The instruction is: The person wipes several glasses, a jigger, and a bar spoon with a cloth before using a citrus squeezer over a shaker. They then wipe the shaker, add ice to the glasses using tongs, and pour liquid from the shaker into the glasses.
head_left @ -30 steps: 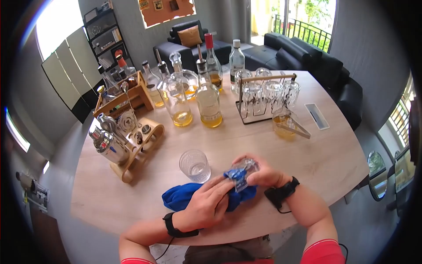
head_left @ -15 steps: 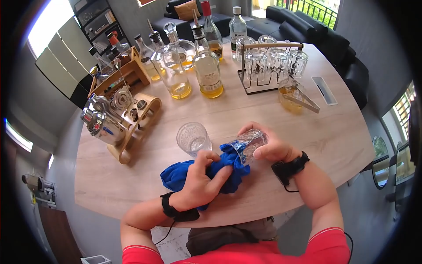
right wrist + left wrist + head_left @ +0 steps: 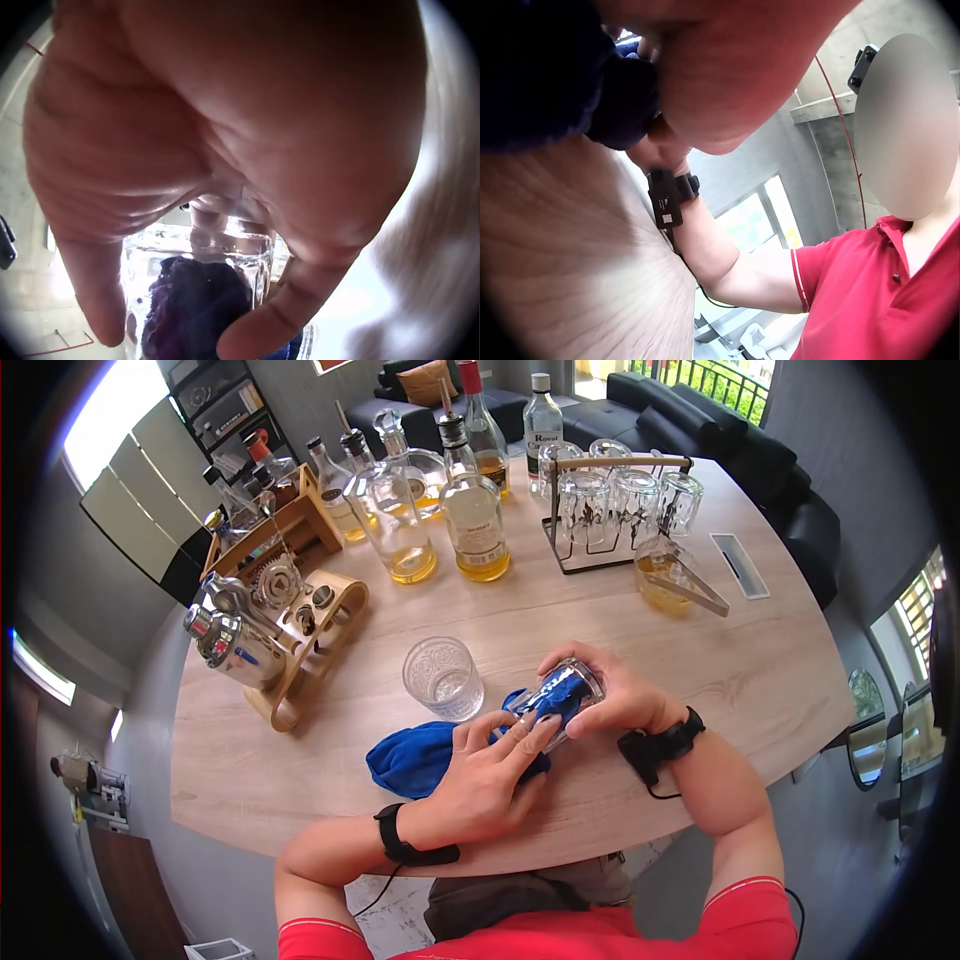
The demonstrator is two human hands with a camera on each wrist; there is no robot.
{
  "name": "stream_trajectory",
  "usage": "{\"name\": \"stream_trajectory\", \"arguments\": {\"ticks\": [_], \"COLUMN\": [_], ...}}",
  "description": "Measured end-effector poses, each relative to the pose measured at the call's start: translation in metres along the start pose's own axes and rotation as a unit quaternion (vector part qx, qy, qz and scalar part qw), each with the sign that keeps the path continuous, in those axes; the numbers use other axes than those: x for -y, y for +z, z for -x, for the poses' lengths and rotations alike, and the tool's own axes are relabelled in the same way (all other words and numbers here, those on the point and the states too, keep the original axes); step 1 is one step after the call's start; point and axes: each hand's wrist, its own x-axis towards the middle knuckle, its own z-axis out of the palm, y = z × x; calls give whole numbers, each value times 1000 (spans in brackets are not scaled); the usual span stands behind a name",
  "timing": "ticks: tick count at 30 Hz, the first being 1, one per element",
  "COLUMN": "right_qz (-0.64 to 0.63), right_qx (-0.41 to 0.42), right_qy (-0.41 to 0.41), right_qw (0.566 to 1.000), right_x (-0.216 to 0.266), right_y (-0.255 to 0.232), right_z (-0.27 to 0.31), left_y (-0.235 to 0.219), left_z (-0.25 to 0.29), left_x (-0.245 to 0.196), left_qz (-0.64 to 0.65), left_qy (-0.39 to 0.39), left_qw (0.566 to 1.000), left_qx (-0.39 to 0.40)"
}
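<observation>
Near the front edge of the bench [image 3: 720, 760], the right hand [image 3: 615, 695] holds a clear glass [image 3: 558, 698] tilted on its side, its grip curled around the body with thumb and fingers on opposite sides. Blue cloth [image 3: 415, 760] is bunched inside the glass and also lies on the bench under the left hand [image 3: 488, 775]. That hand's grip is loosely extended, fingers reaching to the mouth of the glass; whether the thumb pinches the cloth cannot be told.

From the right wrist, the cloth shows as a dark wad within the clear wall, framed by thumb and finger, a detail the head view gives only from above. The left wrist view adds the underside of a black device [image 3: 665, 199] strapped at the right wrist and a red shirt [image 3: 870, 277] from the front; the glass is mostly hidden there.

Only the head view lays out the surroundings: a patterned tumbler [image 3: 443, 680] upright just beside the cloth, bottles [image 3: 478, 525] farther back, a rack [image 3: 620, 464] of glasses, metal tongs [image 3: 705, 595] resting in a jar [image 3: 660, 588], and a shaker [image 3: 245, 652] at a wooden stand [image 3: 283, 705].
</observation>
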Motion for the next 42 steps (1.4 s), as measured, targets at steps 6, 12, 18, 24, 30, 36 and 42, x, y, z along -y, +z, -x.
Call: {"name": "stream_trajectory", "arguments": {"ticks": [6, 12, 18, 24, 30, 36, 42], "right_qz": [-66, -110, -32, 17, -54, -73, 55], "right_qx": [-35, -26, 8, 9, 44, 51, 30], "right_qy": [-20, -23, 3, -43, -41, -66, 7], "right_qw": [997, 993, 999, 999, 997, 994, 998], "right_x": [-6, -4, -5, -2, -3, 2, 0], "right_y": [-9, -12, -4, 1, 5, 7, 11], "right_z": [3, 4, 1, 1, 0, 2, -2], "left_y": [4, 2, 6, 15, 11, 18, 25], "left_z": [2, 5, 9, 7, 3, 6, 10], "left_x": [5, 5, 4, 12, 10, 20, 25], "left_qz": [113, 274, 327, 124, 96, 121, 72], "left_qy": [-19, -191, -176, 10, 22, 1, 19], "left_qw": [985, 943, 925, 992, 995, 992, 997], "left_qx": [-128, -4, -78, -6, -10, -23, 2]}}
